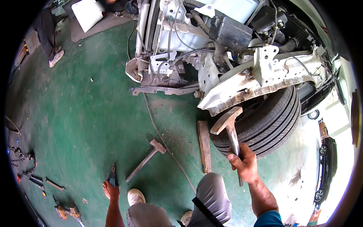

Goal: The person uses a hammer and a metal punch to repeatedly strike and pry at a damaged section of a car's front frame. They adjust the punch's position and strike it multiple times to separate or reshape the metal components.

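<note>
The person's bare right hand [246, 163] is curled into a firm grip, its thumb [236, 162] laid across the near side and the fingers wrapped round behind. From that hand the bare right forearm [262, 195] slants down and to the right, toward a short teal fabric sleeve [269, 219]. Well to its left and lower, the bare left hand [110, 190] is also closed, the bare left forearm [115, 212] dropping almost straight beneath it.

1 hammer [231, 134]: broad rust-brown head, worn grey handle | gripped in right hand [245, 165], head pointing away from the wearer, handle end jutting below | 1 pliers [112, 175]: blue grips, dark nose pointing away | in left hand [110, 190], jaw gap unclear
</note>
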A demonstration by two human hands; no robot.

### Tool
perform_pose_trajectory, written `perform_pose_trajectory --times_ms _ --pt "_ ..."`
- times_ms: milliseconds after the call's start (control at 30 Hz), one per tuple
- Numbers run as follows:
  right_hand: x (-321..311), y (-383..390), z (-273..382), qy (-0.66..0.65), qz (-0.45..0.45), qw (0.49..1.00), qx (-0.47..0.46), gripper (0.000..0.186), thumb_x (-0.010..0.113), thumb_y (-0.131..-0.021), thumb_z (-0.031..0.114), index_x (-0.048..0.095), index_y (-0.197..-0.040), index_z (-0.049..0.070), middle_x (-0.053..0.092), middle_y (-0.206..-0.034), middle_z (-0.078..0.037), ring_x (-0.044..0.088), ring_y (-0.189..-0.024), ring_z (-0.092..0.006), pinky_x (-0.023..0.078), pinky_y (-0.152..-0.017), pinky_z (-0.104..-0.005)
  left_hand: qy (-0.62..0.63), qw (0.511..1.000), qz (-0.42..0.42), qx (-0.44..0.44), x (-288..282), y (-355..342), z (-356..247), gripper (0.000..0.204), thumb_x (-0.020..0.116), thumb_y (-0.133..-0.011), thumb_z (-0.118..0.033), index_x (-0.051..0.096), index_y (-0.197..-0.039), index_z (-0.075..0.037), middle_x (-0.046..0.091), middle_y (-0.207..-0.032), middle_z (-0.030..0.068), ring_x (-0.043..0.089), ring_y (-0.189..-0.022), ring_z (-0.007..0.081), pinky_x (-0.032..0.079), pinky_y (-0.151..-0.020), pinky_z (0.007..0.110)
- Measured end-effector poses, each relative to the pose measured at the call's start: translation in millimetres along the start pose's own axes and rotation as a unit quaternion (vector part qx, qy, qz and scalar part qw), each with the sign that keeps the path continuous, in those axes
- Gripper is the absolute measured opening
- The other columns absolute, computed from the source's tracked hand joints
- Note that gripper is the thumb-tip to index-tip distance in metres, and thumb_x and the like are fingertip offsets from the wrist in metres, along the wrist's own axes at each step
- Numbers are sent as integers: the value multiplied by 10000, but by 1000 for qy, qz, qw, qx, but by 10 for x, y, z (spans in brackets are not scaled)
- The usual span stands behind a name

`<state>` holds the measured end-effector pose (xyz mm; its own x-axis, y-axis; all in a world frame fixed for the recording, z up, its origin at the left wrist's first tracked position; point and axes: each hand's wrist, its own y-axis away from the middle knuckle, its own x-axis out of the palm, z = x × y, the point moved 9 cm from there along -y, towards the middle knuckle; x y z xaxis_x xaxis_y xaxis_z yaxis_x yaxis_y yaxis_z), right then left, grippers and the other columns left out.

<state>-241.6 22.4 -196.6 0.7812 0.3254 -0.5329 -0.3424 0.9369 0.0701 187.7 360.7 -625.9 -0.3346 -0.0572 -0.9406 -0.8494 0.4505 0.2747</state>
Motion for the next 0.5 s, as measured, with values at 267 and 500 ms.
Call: perform_pose_trajectory --times_ms 267,500 --pt "-298 -129 465 124 -7 988 -91 300 740 -869 165 591 -1041 -31 550 -623 -53 500 -554 -94 420 -518 -274 155 979 -118 58 -462 -103 -533 471 687 -734 -93 543 -1171 8 551 -1066 201 561 -1009 387 464 -859 465" --pt "-371 -194 723 130 -1 983 -127 294 730 -866 156 589 -1038 -36 610 -670 -128 601 -567 -178 479 -548 -326 455 863 86 204 -2109 232 -2213 415 699 -802 -91 572 -1181 18 643 -1022 161 645 -887 258 521 -785 344"
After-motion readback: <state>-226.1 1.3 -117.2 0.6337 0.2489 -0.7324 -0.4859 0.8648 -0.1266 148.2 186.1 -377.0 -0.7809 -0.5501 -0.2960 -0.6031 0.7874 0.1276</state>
